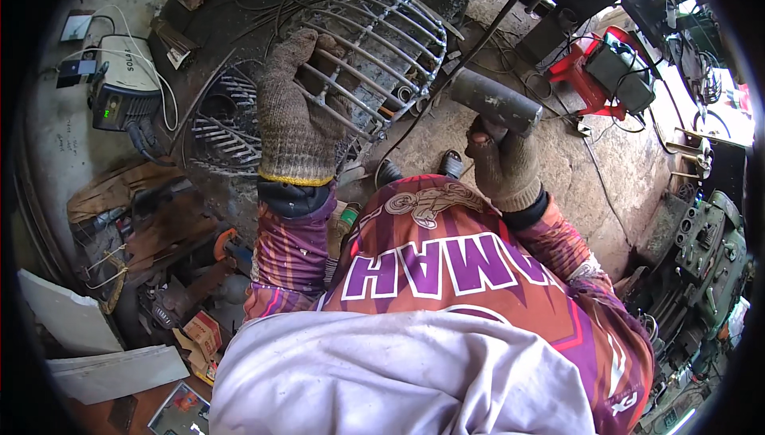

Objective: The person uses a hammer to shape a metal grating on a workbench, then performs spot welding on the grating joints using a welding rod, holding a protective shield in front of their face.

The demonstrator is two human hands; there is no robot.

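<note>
The left hand (299, 120) has fingers curled around a metal grate (382, 71) at its left edge; the right hand (508, 166) grips a hammer (496, 101) just below its head.

Between the left fingers (296, 54) and the right fingers (485, 153) there is open room over the bare floor (583, 197), narrowing upward where the hammer (496, 101) comes near the right end of the metal grate (377, 59). The grate's bars block straight passage beneath the left fingers, leaving only long slots split by crosspieces. To the right the floor opens wide, crossed by a thin cable (610, 192), until the red stool (580, 76) above and the green machine (707, 248) at the side. Leftward, piled ribbed rods (231, 136) and a power unit (127, 84) crowd the way.
</note>
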